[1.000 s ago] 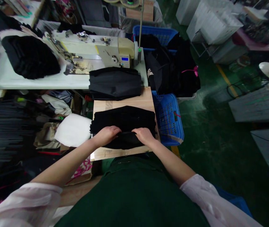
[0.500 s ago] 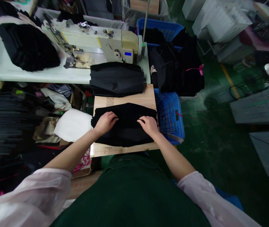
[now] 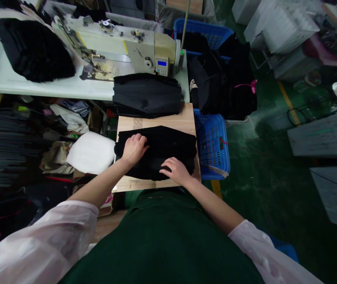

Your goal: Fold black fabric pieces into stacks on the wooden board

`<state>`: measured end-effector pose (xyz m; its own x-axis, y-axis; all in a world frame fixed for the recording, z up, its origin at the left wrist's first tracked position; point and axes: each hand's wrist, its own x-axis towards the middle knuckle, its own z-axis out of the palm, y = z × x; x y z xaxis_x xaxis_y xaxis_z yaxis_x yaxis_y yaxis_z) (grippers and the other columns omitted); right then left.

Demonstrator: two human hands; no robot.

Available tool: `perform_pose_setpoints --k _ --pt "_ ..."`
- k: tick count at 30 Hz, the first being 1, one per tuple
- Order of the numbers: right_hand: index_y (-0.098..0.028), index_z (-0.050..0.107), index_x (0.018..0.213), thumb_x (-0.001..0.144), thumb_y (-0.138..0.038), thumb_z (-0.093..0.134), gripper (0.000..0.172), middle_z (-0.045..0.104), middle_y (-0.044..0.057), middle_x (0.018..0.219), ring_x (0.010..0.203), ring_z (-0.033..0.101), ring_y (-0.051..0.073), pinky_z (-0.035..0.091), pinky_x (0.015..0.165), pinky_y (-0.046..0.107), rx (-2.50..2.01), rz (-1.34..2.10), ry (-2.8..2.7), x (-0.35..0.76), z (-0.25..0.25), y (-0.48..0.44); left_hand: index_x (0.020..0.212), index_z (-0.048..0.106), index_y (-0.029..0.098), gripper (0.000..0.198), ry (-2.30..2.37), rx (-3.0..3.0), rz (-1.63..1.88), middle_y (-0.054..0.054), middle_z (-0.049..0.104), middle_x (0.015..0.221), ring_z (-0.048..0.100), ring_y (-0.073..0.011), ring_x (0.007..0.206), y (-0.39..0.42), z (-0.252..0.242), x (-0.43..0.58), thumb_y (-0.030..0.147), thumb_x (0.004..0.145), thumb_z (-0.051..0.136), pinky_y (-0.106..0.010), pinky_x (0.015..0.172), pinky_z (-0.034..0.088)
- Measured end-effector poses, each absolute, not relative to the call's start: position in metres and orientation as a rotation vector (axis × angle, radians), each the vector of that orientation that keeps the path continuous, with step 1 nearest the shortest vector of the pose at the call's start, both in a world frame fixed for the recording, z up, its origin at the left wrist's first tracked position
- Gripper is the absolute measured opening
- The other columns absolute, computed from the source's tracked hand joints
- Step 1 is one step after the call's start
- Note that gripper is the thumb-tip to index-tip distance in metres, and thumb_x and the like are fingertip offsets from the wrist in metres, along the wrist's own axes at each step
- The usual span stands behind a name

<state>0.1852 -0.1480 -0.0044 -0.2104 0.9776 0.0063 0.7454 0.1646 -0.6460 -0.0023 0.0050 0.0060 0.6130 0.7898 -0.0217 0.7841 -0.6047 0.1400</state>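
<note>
A stack of black fabric pieces (image 3: 168,140) lies in front of me on a wooden board (image 3: 186,118). My left hand (image 3: 135,148) is on the left part of this stack, its fingers curled and closed on the black cloth; the fingertips are hard to make out against it. Lower and to the right, my right hand (image 3: 176,170) rests over the near edge of the stack with its thumb apart from the fingers. A second pile of dark fabric pieces (image 3: 146,96) lies just beyond, at the sewing table's edge.
Behind the piles stands a sewing machine (image 3: 140,47) on a white table (image 3: 76,88). A blue basket (image 3: 216,150) is right of the board, with stacked black fabric (image 3: 218,79) behind it. At left are a white padded seat (image 3: 91,154) and a large black bundle (image 3: 32,51).
My right hand has moved left and nearer to me, its thumb and fingers now apart. My left hand has shifted slightly and turned on the cloth. The view has tilted a little.
</note>
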Motion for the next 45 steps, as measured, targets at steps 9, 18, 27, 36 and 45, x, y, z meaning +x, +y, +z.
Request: perform_pose_setpoints --k 9,18,27,36,45 --pt "-0.019 0.074 0.090 0.091 -0.020 0.058 0.016 0.070 0.004 0.093 0.090 0.061 0.015 0.044 0.085 0.027 -1.606 1.213 -1.774 0.176 -0.038 -0.154 0.094 0.063 0.018 0.016 0.826 2.132 -0.005 -0.003 0.064 0.084 0.060 -0.0150 0.072 -0.038 -0.012 -0.010 0.029 0.085 0.055 -0.025 0.067 0.047" --pt "-0.017 0.068 0.085 0.085 -0.010 0.058 0.012 0.066 0.004 0.086 0.085 0.057 0.017 0.044 0.077 0.027 -1.625 1.033 -2.043 0.173 -0.032 -0.156 0.091 0.070 0.018 0.019 0.765 1.912 0.051 -0.005 0.064 0.092 0.062 -0.0178 0.091 -0.066 -0.038 -0.041 0.027 0.076 0.064 -0.030 0.086 0.048" --pt "-0.018 0.061 0.095 0.091 -0.012 0.051 0.013 0.064 0.005 0.090 0.087 0.057 0.017 0.045 0.079 0.028 -1.688 0.931 -1.842 0.176 -0.024 -0.150 0.079 0.070 0.017 0.026 0.948 1.805 -0.067 -0.004 0.069 0.082 0.063 -0.0177 0.077 -0.063 -0.034 -0.026 0.040 0.080 0.058 -0.027 0.073 0.047" --pt "-0.016 0.066 0.089 0.088 -0.020 0.061 0.006 0.067 0.006 0.093 0.088 0.057 0.019 0.045 0.083 0.031 -1.551 0.887 -2.099 0.176 -0.032 -0.166 0.086 0.073 0.018 0.026 0.768 1.956 -0.159 -0.005 0.066 0.087 0.062 -0.0178 0.082 -0.058 -0.028 -0.024 0.040 0.075 0.066 -0.025 0.075 0.045" --pt "-0.018 0.065 0.095 0.092 -0.012 0.050 0.017 0.065 0.006 0.099 0.095 0.057 0.018 0.045 0.084 0.031 -1.686 0.838 -1.905 0.172 -0.029 -0.159 0.083 0.066 0.018 0.024 0.917 2.025 -0.117 -0.006 0.066 0.085 0.061 -0.0187 0.080 -0.061 -0.032 -0.021 0.033 0.086 0.048 -0.028 0.075 0.045"
